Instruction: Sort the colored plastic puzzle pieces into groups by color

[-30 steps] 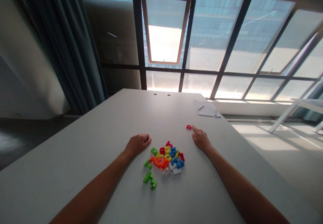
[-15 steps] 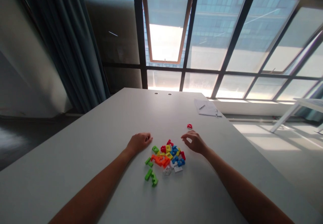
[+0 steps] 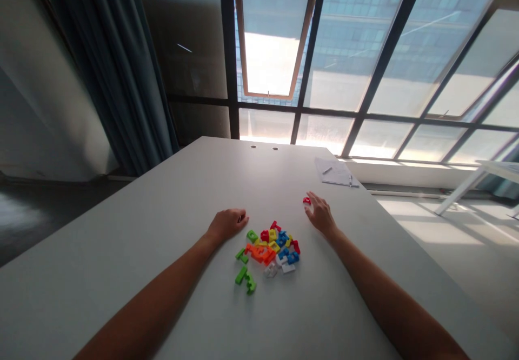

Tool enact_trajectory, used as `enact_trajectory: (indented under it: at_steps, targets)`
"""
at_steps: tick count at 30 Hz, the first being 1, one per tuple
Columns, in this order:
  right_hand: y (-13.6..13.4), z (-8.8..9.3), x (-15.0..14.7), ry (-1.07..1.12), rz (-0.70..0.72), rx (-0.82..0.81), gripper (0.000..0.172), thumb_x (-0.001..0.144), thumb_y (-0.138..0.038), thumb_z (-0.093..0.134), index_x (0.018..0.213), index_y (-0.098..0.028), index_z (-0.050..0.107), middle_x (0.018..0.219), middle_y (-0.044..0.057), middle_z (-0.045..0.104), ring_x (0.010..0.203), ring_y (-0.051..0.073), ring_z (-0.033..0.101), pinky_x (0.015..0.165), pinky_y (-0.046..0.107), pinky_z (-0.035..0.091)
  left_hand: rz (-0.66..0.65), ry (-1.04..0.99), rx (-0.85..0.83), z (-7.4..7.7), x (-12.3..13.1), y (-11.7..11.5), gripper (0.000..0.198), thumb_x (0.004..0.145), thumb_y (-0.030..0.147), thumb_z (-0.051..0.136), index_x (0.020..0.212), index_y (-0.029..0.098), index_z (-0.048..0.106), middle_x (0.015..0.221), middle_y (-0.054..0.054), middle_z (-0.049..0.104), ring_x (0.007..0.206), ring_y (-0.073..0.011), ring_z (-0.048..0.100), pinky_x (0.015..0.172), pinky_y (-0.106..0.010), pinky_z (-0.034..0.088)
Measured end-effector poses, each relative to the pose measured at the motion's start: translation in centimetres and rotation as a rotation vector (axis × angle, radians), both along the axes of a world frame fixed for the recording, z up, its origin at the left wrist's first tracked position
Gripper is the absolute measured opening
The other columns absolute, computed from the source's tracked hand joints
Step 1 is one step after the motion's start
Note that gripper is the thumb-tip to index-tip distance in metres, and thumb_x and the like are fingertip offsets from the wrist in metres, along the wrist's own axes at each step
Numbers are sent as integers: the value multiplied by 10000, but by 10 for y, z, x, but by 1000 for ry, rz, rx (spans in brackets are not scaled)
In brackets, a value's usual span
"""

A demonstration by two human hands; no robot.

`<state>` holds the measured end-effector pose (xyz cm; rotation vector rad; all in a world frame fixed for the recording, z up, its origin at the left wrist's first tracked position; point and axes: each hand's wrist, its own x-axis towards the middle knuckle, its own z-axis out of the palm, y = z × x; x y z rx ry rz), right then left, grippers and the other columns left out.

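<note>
My right hand reaches over the white table with thumb and fingers apart around a small red plastic piece. The fingertips are at its edge, and I see no firm grip on it. My left hand rests on the table, its fingers curled closed, with nothing visible in them. Between and nearer than the hands lies a loose pile of plastic building pieces. It has orange pieces, blue pieces, yellow ones and white ones. Several green pieces lie at its left and near side.
The white table stretches away toward large windows. Papers with a pen lie near its right far edge. Two round holes sit at the far end. A dark curtain hangs at left, and another white table stands at right.
My right hand has moved forward from beside the pile to the lone red piece, its fingers spreading around it. My left hand stays closed in place. The view has shifted slightly.
</note>
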<state>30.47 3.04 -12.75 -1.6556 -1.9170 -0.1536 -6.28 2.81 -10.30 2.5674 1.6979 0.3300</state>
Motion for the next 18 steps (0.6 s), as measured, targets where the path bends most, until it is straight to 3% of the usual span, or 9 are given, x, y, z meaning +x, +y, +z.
enact_trajectory:
  at_steps: [2, 5, 7, 10, 12, 14, 16, 18]
  targets:
    - [16, -3, 6, 22, -47, -68, 555, 899, -246, 587, 1444, -150, 537, 1482, 171, 561, 1354, 331, 511, 1099, 473, 415, 5, 5, 5, -1, 0, 1, 315, 969, 463, 472, 836, 245, 657, 832, -38, 719, 746, -201, 657, 634, -279, 366]
    - [36, 0, 5, 85, -56, -117, 433, 872, -215, 596, 1293, -125, 646, 1251, 192, 708, 1205, 327, 631, 1047, 467, 460, 7, -17, 13, -4, -1, 1, 310, 967, 460, 476, 830, 250, 657, 819, -33, 720, 734, -202, 661, 635, -276, 380]
    - [44, 6, -3, 117, -21, -102, 403, 859, -186, 592, 1252, -119, 651, 1139, 168, 748, 1082, 287, 690, 999, 429, 501, 6, -31, 16, -6, -3, 2, 307, 966, 460, 483, 828, 252, 660, 811, -31, 722, 732, -203, 666, 635, -273, 391]
    - [48, 22, -22, 157, 84, -31, 454, 857, -188, 600, 1308, -139, 583, 1162, 119, 739, 1005, 215, 708, 939, 352, 539, 12, -60, -25, -2, -2, 6, 299, 956, 460, 510, 832, 251, 684, 802, -30, 733, 736, -206, 681, 634, -273, 420]
    - [44, 37, -37, 220, 213, 78, 417, 862, -207, 615, 1274, -152, 584, 1161, 113, 734, 983, 207, 706, 907, 351, 554, -14, -126, -77, 11, 4, 13, 265, 951, 444, 536, 887, 256, 711, 826, -19, 748, 748, -196, 696, 645, -268, 451]
    - [37, 57, -50, 277, 359, 195, 359, 855, -204, 634, 1211, -169, 608, 1135, 111, 738, 960, 217, 703, 883, 373, 560, -87, -228, -89, 34, 16, 20, 224, 950, 416, 560, 1024, 271, 715, 894, -1, 764, 765, -174, 710, 668, -258, 487]
    - [27, 79, -59, 263, 471, 188, 330, 860, -201, 654, 1188, -189, 619, 1103, 95, 749, 959, 219, 707, 871, 385, 562, -175, -311, -6, 62, 30, 25, 314, 934, 401, 604, 1223, 289, 653, 1007, 1, 762, 759, -161, 712, 676, -261, 522]
    - [18, 103, -64, 246, 575, 99, 366, 879, -218, 674, 1237, -210, 598, 1068, 66, 764, 965, 213, 717, 877, 389, 564, -279, -366, 105, 92, 44, 26, 392, 940, 420, 617, 1306, 283, 601, 1124, -24, 740, 783, -161, 716, 682, -272, 552]
